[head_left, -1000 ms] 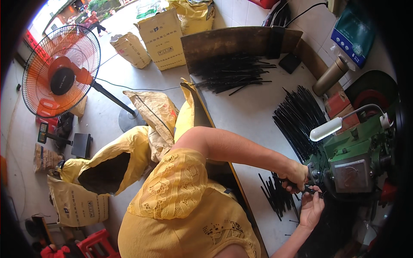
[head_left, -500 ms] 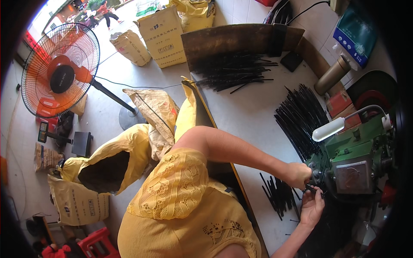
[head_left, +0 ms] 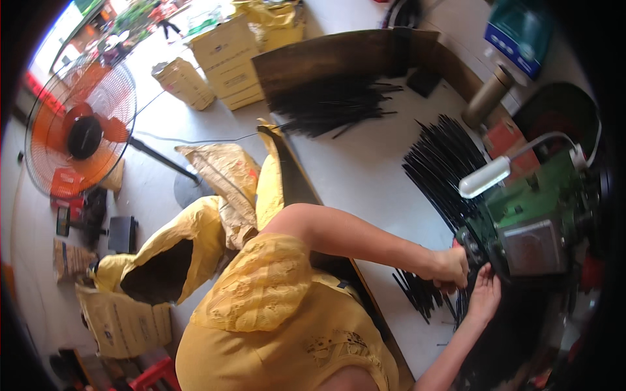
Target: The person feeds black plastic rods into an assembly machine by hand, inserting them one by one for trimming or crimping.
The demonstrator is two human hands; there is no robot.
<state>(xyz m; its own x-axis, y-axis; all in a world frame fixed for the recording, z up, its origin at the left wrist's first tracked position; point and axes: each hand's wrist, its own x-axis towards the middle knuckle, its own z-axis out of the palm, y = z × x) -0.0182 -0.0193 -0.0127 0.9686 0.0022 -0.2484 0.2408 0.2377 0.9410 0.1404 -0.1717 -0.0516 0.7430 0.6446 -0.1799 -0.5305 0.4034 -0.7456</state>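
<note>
My left hand [head_left: 450, 267] is closed in a fist at the front of a green bench machine [head_left: 531, 225], right above a small bundle of thin black rods [head_left: 417, 293] on the white table [head_left: 365, 176]. It seems to grip some of those rods. Just below it, my right hand [head_left: 486, 294] reaches up with its fingers against the machine's front. Whether it holds a rod is hidden. A white lamp [head_left: 484, 177] on a bent neck hangs over the machine.
Fanned black rods [head_left: 443, 163] lie beside the machine, with another pile [head_left: 332, 107] at the table's far end against a brown board [head_left: 339, 55]. An orange fan [head_left: 81, 130], cardboard boxes [head_left: 225, 58] and yellow sacks [head_left: 176, 254] stand on the floor. A brown cylinder [head_left: 486, 98] stands by the wall.
Both hands stay at the machine's front. The left hand has edged slightly closer to the machine; nothing else has moved.
</note>
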